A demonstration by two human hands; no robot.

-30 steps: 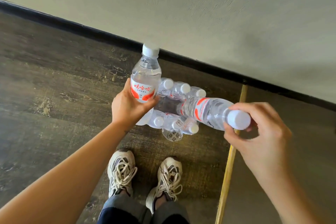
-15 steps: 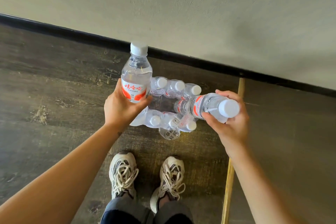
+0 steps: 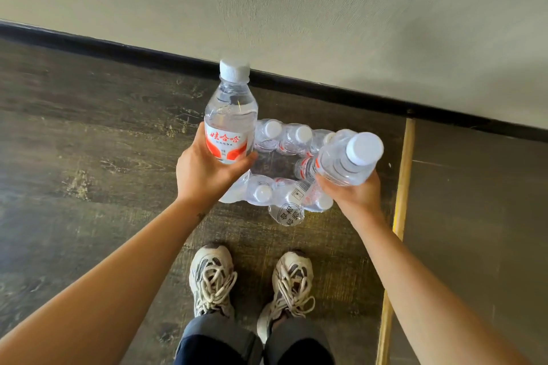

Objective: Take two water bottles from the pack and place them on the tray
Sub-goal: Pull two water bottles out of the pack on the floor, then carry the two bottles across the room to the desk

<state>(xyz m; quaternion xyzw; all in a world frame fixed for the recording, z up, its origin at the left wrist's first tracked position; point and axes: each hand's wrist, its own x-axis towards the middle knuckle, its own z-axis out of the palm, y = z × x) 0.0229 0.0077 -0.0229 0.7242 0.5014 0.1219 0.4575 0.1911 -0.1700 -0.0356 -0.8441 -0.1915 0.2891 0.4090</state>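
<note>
Left hand point(image 3: 207, 170) grips one bottle point(image 3: 230, 115) upright; right hand point(image 3: 354, 191) cradles another point(image 3: 345, 158) tilted, which could slip (no tray in sight) onto the pack point(image 3: 284, 195).

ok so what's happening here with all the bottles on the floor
A person stands over a shrink-wrapped pack of clear plastic water bottles on the dark wood floor. The left hand holds one clear white-capped bottle with a red label upright; the right hand holds a second clear bottle, tilted toward the camera. No tray is in view.
</note>
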